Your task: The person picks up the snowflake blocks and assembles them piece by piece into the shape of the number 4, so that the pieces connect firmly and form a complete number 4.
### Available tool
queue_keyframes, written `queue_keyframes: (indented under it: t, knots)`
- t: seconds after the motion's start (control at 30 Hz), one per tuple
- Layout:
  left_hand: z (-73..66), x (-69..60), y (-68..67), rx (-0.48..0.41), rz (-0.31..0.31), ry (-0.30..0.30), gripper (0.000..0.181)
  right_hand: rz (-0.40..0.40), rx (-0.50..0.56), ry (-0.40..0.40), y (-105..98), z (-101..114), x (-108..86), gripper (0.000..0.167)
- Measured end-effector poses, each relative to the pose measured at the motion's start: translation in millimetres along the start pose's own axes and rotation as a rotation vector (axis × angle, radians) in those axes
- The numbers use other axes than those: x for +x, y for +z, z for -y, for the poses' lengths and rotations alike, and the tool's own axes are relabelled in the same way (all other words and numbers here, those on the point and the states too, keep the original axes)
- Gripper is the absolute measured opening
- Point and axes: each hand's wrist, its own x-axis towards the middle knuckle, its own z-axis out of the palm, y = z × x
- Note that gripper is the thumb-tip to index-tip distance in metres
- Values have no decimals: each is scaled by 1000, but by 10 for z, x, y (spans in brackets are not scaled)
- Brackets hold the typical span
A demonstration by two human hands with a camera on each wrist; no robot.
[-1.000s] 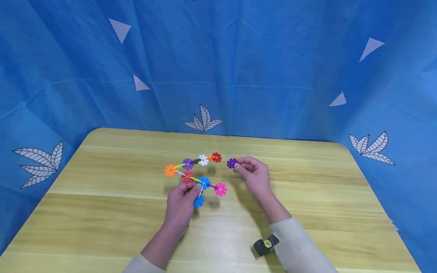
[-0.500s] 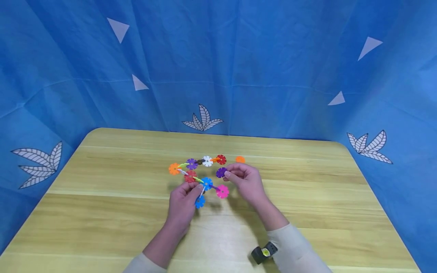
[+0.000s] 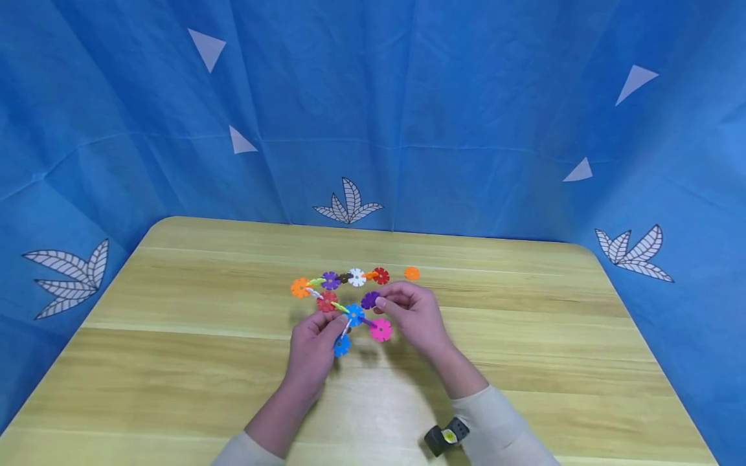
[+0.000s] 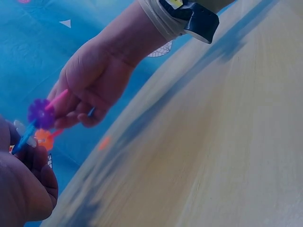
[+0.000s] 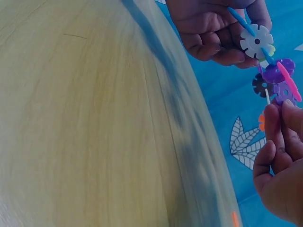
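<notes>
In the head view my left hand (image 3: 313, 349) pinches a linked chain of notched plastic snowflake discs, near a blue disc (image 3: 353, 315). A pink disc (image 3: 381, 330) and a lower blue disc (image 3: 342, 345) join onto that one. Leftward the chain runs through a red disc (image 3: 327, 301) to an orange one (image 3: 300, 288), then back right through a white disc (image 3: 357, 277) to a second red disc (image 3: 381, 276). My right hand (image 3: 415, 317) pinches a loose-looking dark purple disc (image 3: 370, 299) just above and right of the blue disc. Whether they touch I cannot tell.
A single orange disc (image 3: 412, 273) lies on the wooden table (image 3: 553, 336) beyond my right hand. A black strapped device (image 3: 446, 436) sits at my right wrist. Blue patterned cloth (image 3: 466, 116) hangs behind the table's far edge.
My right hand has carried the purple disc left and toward me, up close to the blue disc. The orange disc on the table has come into full view. My left hand has barely shifted.
</notes>
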Motion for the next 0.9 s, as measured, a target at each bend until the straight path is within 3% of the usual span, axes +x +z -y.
queue_keyframes:
  t: [0.43, 0.9]
  knots:
    - [1, -6, -7, -53, 19, -20, 15, 50, 79, -7, 43, -57, -14, 9]
    - [12, -21, 5, -23, 9, -1, 13, -27, 181, 62, 163, -6, -82, 24]
